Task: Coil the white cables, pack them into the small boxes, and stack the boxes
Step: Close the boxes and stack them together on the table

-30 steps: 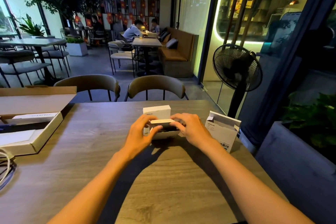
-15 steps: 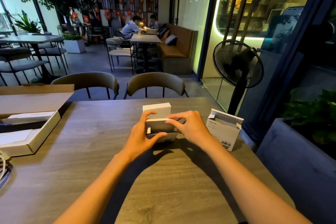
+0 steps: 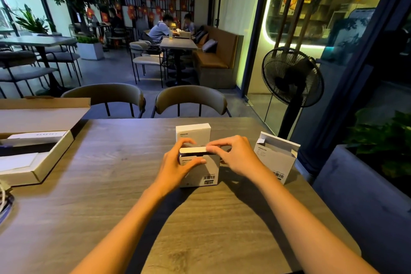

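A small white box [image 3: 209,171] stands upright on the wooden table [image 3: 111,207], barcode facing me. My left hand [image 3: 178,162] grips its left side with the thumb across the front. My right hand [image 3: 235,158] pinches the top flap, which lies almost flat over the opening. A second small box [image 3: 193,132], closed, stands just behind it. A third small box [image 3: 275,155] stands to the right with its top flaps open. Loose white cables [image 3: 3,198] lie at the table's left edge. No cable shows in the held box.
A large flat cardboard box [image 3: 37,162] lies open at the left, its lid [image 3: 40,113] raised behind it. Two chairs [image 3: 191,100] stand at the table's far side. A standing fan [image 3: 291,78] and a planter [image 3: 378,140] are to the right.
The box in my hands has been tipped up from lying low to standing upright with the barcode toward me. My right fingers have pressed the top flap down.
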`<control>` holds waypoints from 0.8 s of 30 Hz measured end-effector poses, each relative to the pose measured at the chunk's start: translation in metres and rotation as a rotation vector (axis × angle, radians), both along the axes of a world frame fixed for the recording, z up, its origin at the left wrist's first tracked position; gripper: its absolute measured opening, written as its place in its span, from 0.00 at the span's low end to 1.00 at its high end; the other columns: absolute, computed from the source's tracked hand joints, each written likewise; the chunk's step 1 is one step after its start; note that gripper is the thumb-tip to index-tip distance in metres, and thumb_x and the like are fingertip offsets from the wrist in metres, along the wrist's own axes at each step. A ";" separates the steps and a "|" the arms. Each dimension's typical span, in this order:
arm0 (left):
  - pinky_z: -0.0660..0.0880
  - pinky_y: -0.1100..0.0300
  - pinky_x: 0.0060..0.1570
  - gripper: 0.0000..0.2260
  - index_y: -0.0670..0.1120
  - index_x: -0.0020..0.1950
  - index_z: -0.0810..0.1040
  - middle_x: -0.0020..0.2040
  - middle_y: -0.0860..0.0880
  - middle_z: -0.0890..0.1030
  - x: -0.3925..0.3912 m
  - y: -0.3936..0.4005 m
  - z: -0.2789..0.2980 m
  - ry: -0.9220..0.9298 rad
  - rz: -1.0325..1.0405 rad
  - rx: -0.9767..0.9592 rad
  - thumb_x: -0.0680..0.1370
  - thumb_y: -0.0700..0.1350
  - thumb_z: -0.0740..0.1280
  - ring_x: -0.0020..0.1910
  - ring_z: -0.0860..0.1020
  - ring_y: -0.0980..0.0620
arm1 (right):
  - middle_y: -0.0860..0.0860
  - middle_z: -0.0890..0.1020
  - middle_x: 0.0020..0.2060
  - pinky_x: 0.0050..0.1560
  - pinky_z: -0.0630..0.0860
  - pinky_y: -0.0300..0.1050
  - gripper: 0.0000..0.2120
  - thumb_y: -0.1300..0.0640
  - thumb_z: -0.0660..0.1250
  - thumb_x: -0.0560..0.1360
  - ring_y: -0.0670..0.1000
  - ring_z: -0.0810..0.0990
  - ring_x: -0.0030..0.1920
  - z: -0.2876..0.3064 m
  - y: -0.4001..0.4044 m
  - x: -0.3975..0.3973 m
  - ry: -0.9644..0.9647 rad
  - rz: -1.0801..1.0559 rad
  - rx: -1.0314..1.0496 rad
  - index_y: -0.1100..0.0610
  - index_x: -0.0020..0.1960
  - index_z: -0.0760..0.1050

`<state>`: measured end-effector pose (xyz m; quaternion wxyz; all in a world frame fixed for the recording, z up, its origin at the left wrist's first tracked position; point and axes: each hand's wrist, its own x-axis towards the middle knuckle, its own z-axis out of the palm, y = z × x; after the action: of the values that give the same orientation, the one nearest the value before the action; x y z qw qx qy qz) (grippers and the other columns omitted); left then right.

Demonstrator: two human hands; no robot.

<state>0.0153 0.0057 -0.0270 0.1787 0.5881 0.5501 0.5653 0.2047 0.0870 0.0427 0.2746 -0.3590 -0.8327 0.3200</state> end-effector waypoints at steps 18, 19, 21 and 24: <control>0.77 0.28 0.50 0.18 0.48 0.57 0.72 0.57 0.41 0.79 0.029 -0.009 -0.004 -0.532 0.034 -0.058 0.78 0.60 0.66 0.55 0.81 0.37 | 0.49 0.87 0.53 0.43 0.74 0.32 0.12 0.50 0.71 0.77 0.46 0.81 0.53 -0.016 -0.018 -0.002 0.028 -0.046 0.158 0.52 0.59 0.85; 0.77 0.27 0.49 0.19 0.47 0.57 0.72 0.57 0.40 0.79 0.029 -0.009 -0.004 -0.540 0.031 -0.069 0.78 0.61 0.66 0.55 0.81 0.35 | 0.49 0.87 0.54 0.42 0.75 0.33 0.12 0.50 0.71 0.77 0.47 0.81 0.53 -0.016 -0.018 -0.001 0.026 -0.043 0.157 0.52 0.59 0.85; 0.78 0.28 0.49 0.17 0.47 0.57 0.72 0.56 0.40 0.79 0.029 -0.010 -0.005 -0.517 0.035 -0.071 0.79 0.59 0.65 0.54 0.82 0.36 | 0.49 0.87 0.54 0.40 0.73 0.33 0.12 0.49 0.71 0.77 0.45 0.80 0.50 -0.017 -0.019 0.000 0.018 -0.039 0.165 0.51 0.59 0.85; 0.81 0.37 0.48 0.13 0.47 0.56 0.72 0.54 0.43 0.80 0.030 -0.009 -0.003 -0.475 0.048 -0.068 0.79 0.55 0.63 0.52 0.82 0.41 | 0.49 0.86 0.53 0.37 0.72 0.33 0.12 0.50 0.71 0.77 0.43 0.78 0.47 -0.017 -0.020 0.002 0.018 -0.032 0.161 0.51 0.59 0.85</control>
<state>0.0451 -0.0035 -0.0295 0.3091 0.4189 0.5253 0.6731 0.2064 0.0665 0.0254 0.3150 -0.3464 -0.8473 0.2507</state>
